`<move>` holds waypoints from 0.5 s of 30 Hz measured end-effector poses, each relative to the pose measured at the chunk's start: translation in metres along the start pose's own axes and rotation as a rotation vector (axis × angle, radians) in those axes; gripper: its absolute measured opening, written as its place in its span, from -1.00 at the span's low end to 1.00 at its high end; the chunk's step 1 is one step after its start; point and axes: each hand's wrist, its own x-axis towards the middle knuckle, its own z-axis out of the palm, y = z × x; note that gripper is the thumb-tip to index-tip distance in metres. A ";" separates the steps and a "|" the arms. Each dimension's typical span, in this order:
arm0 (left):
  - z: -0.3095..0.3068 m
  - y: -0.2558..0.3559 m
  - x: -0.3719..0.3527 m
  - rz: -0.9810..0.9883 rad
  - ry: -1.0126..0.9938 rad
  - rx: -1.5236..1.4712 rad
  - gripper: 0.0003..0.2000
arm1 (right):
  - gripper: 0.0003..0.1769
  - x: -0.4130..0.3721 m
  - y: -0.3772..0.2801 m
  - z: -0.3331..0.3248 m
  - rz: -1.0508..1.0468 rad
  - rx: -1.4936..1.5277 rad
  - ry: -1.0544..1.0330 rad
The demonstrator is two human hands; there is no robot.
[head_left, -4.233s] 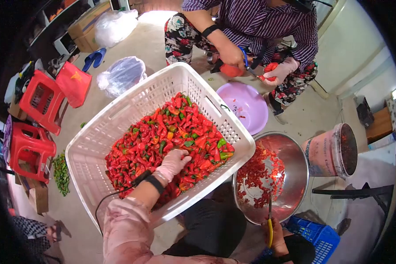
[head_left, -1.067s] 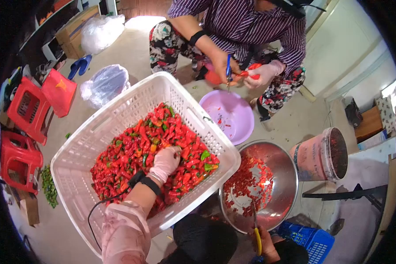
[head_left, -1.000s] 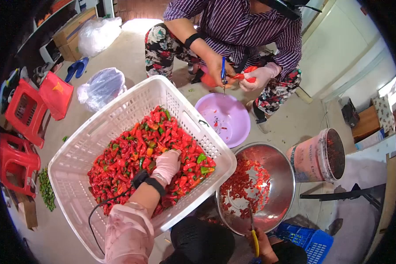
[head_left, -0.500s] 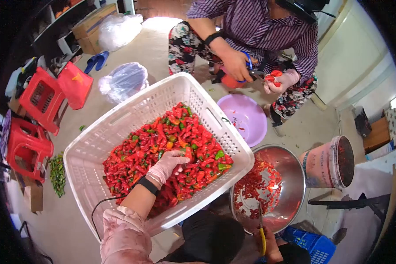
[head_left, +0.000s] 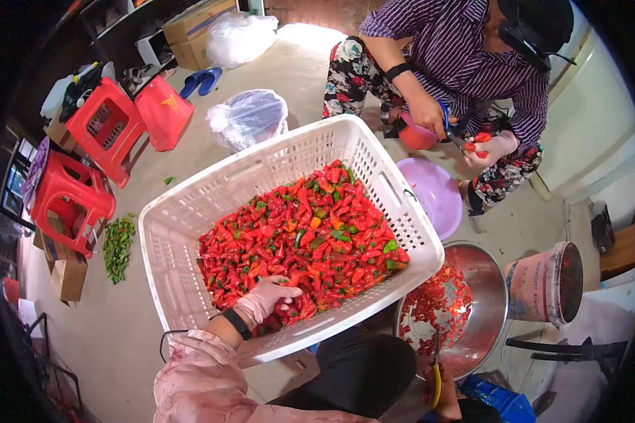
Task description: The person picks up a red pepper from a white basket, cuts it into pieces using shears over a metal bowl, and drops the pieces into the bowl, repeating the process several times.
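Note:
My left hand (head_left: pixel 267 299), in a pale thin glove, is in the heap of red peppers (head_left: pixel 303 240) near the front edge of the white plastic basket (head_left: pixel 183 310). Its fingers are curled around peppers. Yellow-handled scissors (head_left: pixel 436 377) are in my right hand (head_left: pixel 446 402), at the bottom of the view, with the blades over a steel bowl (head_left: pixel 488 310). Chopped red pepper pieces (head_left: pixel 441 299) lie in that bowl. A few green and orange peppers are mixed into the heap.
Opposite, a person (head_left: pixel 466 63) holds blue-handled scissors (head_left: pixel 448 123) and red peppers above a purple basin (head_left: pixel 434 197). At right stands a bucket (head_left: pixel 543 282); a blue basket (head_left: pixel 501 402) is below. Red stools (head_left: pixel 106 130) and green peppers (head_left: pixel 118 247) are at left.
The view has shifted, so the surroundings appear farther right. My left hand has moved towards the basket's front edge and down into the peppers. My right hand still holds the scissors.

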 end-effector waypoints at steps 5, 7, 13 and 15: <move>-0.058 0.005 0.047 0.442 0.365 0.083 -0.88 | -0.85 0.019 0.022 -0.014 -0.038 0.051 -0.062; -0.064 0.019 0.057 0.482 0.428 0.125 -0.90 | -0.88 0.018 0.017 -0.011 -0.033 -0.036 -0.030; -0.062 0.038 0.097 0.793 0.706 0.899 -0.68 | -0.84 0.019 0.017 -0.015 -0.072 -0.073 -0.053; -0.044 0.050 0.098 0.824 0.716 1.047 -0.74 | -0.80 0.056 0.079 -0.055 -0.254 0.010 -0.032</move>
